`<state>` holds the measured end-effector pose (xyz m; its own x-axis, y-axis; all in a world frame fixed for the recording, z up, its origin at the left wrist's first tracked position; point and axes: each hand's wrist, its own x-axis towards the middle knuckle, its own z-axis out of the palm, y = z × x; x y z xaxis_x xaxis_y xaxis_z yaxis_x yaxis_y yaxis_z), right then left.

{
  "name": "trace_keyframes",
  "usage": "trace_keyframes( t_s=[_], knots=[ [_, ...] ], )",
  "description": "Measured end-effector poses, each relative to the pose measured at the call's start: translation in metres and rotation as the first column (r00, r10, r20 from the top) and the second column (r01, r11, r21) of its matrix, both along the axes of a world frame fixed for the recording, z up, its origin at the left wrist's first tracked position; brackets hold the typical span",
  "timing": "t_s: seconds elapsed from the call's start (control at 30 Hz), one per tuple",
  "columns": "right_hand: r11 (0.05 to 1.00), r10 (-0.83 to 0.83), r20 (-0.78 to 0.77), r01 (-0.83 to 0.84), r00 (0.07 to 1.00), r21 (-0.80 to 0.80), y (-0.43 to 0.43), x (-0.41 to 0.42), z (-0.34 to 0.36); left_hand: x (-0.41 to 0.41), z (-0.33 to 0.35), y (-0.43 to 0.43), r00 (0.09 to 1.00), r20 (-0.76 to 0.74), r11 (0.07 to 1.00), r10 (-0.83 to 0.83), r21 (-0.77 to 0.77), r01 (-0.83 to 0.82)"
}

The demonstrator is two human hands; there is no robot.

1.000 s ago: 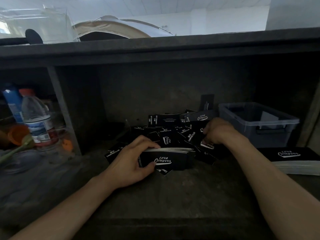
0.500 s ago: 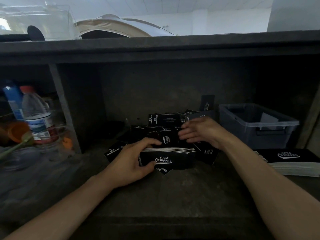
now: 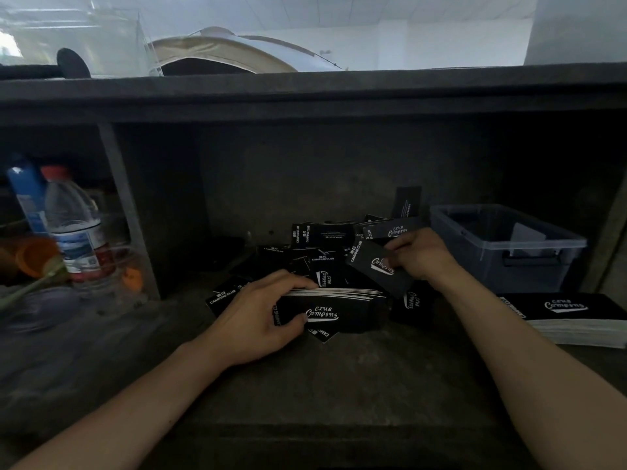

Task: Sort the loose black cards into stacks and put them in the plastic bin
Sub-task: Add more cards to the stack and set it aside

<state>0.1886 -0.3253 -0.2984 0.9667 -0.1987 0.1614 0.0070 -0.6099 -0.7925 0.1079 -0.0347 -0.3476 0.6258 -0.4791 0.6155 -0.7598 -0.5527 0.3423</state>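
A heap of loose black cards (image 3: 312,247) with white lettering lies in the middle of the dark shelf. My left hand (image 3: 261,313) grips a gathered stack of black cards (image 3: 342,308) standing on edge in front of the heap. My right hand (image 3: 419,254) pinches a single black card (image 3: 371,266), lifted and tilted just above the stack's right end. The clear plastic bin (image 3: 563,244) stands to the right with something pale inside. A neat thick stack of cards (image 3: 573,317) lies flat in front of the bin.
A shelf divider (image 3: 127,212) stands at the left, with a water bottle (image 3: 76,225), a blue bottle (image 3: 27,195) and orange items (image 3: 37,256) beyond it. One card (image 3: 406,201) leans against the back wall. A low shelf top (image 3: 312,93) runs overhead.
My right hand drew back from the heap to the right and lifted one card clear of it. My left hand kept its grip on the stack without moving.
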Motion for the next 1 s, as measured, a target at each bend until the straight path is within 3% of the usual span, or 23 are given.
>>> trace_keyframes(
  t_s=[0.13,0.33,0.43,0.47,0.53,0.63,0.7,0.77,0.8,0.83,0.87,0.9,0.93,1.0],
  knots=[
    [0.981,0.021,0.041,-0.029,0.999,0.193,-0.004,0.001,0.001,0.000,0.001,0.000,1.000,-0.006,1.000,-0.003,-0.002,0.003],
    [0.995,-0.009,0.133,-0.004,0.991,0.095,-0.007,0.004,0.002,0.000,0.000,0.001,1.000,0.001,1.000,-0.010,-0.014,0.010],
    [0.967,0.047,0.240,-0.104,0.970,0.233,0.003,-0.010,0.011,0.000,0.000,0.002,1.000,0.015,1.000,-0.011,-0.010,0.012],
    [0.939,0.119,0.221,-0.182,0.968,0.293,0.008,-0.017,0.014,0.001,0.000,0.002,1.000,0.020,1.000,-0.013,-0.007,0.013],
    [0.900,0.334,0.088,-0.346,0.938,0.265,0.017,-0.029,0.017,0.001,0.001,0.002,1.000,0.024,1.000,-0.015,0.005,0.015],
    [0.796,0.602,-0.207,-0.558,0.771,0.234,0.027,-0.039,0.015,0.000,0.002,0.001,1.000,-0.016,1.000,-0.003,0.008,0.003],
    [0.740,0.671,-0.264,-0.600,0.693,0.304,0.029,-0.038,0.013,-0.001,0.003,0.001,0.996,-0.093,1.000,-0.012,-0.018,0.011],
    [0.797,0.577,-0.165,-0.508,0.800,0.326,0.028,-0.033,0.013,-0.003,0.003,-0.001,0.993,-0.118,1.000,-0.025,-0.021,0.023],
    [0.876,0.446,-0.090,-0.413,0.891,0.248,0.025,-0.029,0.012,-0.003,0.004,-0.001,0.995,-0.098,1.000,-0.026,-0.015,0.025],
    [0.957,0.285,-0.034,-0.282,0.958,0.068,0.020,-0.022,0.009,-0.003,0.004,-0.001,0.998,-0.064,1.000,-0.023,-0.009,0.023],
    [0.973,0.148,-0.018,-0.149,0.989,-0.178,0.014,-0.017,0.007,-0.003,0.004,0.000,0.999,-0.036,1.000,-0.018,-0.006,0.018],
    [0.925,0.057,-0.046,-0.071,0.997,-0.373,0.010,-0.016,0.004,-0.003,0.004,0.000,1.000,-0.023,1.000,-0.013,-0.003,0.013],
    [0.884,0.005,-0.108,-0.055,0.994,-0.464,0.007,-0.015,0.001,-0.003,0.004,0.000,1.000,-0.019,1.000,-0.009,0.001,0.009],
    [0.889,-0.025,-0.183,-0.062,0.983,-0.454,0.002,-0.013,-0.002,-0.002,0.003,0.001,1.000,-0.011,1.000,-0.002,0.014,0.002]
  ],
)
